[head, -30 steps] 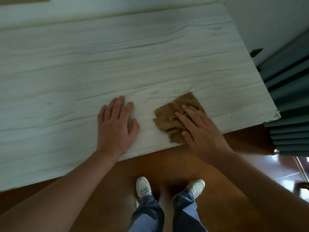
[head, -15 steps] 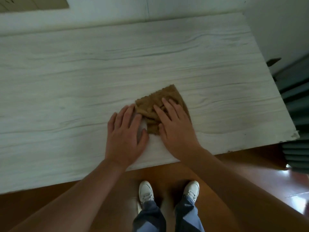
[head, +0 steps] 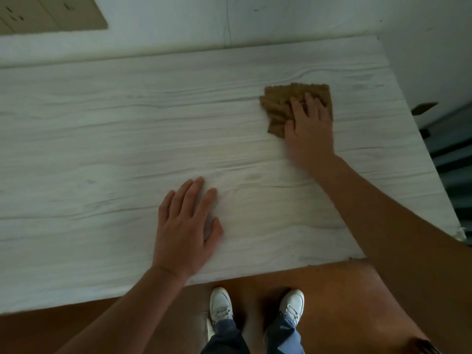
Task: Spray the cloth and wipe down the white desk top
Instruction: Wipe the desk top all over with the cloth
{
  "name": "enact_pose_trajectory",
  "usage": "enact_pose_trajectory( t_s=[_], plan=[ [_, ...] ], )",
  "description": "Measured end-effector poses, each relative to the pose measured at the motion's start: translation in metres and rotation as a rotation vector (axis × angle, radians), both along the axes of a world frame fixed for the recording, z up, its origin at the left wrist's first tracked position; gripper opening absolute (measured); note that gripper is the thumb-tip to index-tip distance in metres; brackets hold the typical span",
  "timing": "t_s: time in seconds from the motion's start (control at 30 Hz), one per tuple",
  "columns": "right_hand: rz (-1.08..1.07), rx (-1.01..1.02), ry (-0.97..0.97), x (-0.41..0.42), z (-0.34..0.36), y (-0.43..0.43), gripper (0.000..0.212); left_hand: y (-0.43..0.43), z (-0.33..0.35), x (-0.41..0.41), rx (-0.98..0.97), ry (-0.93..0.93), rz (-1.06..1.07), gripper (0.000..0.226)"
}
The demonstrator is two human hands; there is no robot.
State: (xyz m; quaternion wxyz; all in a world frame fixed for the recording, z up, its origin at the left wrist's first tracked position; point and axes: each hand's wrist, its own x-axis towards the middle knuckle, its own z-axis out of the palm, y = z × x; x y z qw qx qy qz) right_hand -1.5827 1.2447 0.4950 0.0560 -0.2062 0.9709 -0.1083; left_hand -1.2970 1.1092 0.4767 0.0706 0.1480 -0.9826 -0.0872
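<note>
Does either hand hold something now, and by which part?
Nothing is gripped. The right hand presses flat on the cloth, over its near right part; the left hand rests flat on the desk.

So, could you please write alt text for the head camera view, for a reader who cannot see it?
A person's right hand presses a brown cloth flat on the far right part of a white wood-grain desk top, while the left hand rests flat near the front edge. White shoes stand on the brown floor below.
</note>
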Motion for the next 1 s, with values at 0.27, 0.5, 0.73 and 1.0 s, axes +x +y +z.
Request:
enact_pose_trajectory(
  t_s=[0.27,0.5,0.73,1.0],
  plan=[
    [0.326,-0.084,0.011,0.075,0.001,-0.020,0.055,0.001,0.001,0.000,-0.014,-0.017,0.000,0.058],
    [0.421,-0.009,-0.042,0.100,0.001,0.067,0.056,0.001,0.004,-0.001,0.000,0.003,0.001,0.057],
    [0.130,0.016,0.027,0.005,0.001,0.024,0.054,0.002,0.005,-0.001,0.006,-0.027,0.008,0.058],
    [0.121,-0.009,-0.015,0.023,0.006,-0.077,0.058,0.002,0.004,-0.002,0.021,-0.037,0.019,0.058]
  ],
)
